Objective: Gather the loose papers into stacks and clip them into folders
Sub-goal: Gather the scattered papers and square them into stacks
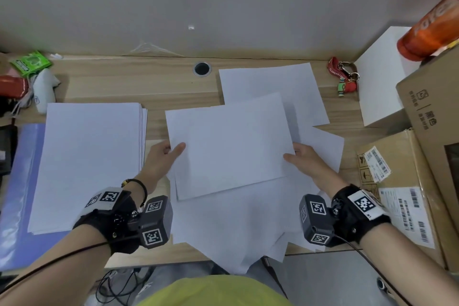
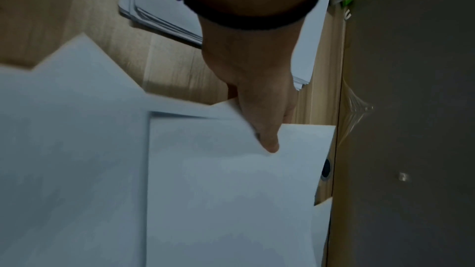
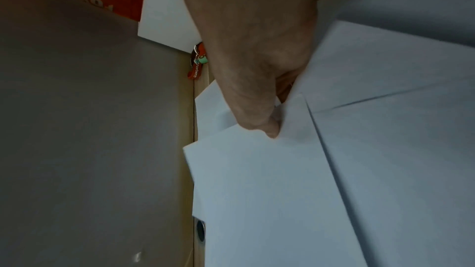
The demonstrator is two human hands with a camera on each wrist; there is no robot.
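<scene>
While I had both hands on the small bundle of sheets, my left hand pinched its left edge, thumb on top and the other fingers out of sight beneath, and my right hand did the same on the right edge, so each grip was closed on that bundle and nothing else. The bundle sat over the middle of the tabletop, above the loose papers scattered beneath it; whether it was lifted clear or resting on them, I could not tell. The risk, as I judged it, was slippage: the sheets were thin, smooth and plain white, their edges were not square to each other, and a lower sheet already peeked out along the near edge, so a careless tilt could let one slide free. Another worry: several loose papers overhung the near edge of the tabletop toward my lap, and a brush from my wrists could send them to the floor. The finished stack lay to my left, its edges roughly even, resting on a blue folder. One more sheet lay farther back, well apart from my hands.
</scene>
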